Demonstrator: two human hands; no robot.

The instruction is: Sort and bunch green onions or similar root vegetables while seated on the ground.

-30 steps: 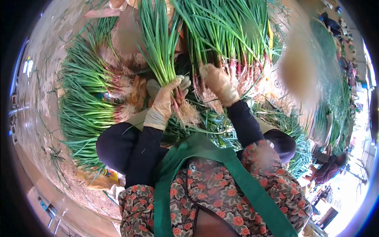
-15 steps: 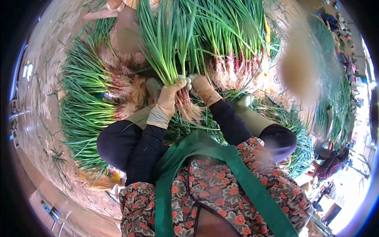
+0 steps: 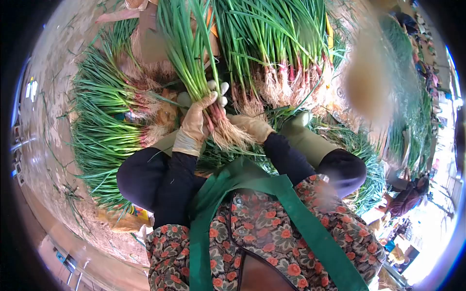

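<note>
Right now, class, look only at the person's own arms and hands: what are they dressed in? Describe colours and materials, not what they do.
Both hands wear tan, rubbery-looking gloves: the left hand has a paler, lighter cuff at the wrist, and the right hand looks the same tan. Both arms are in dark, close-fitting sleeves that run up under a floral top with red-orange flowers. No markings show on the gloves.
</note>
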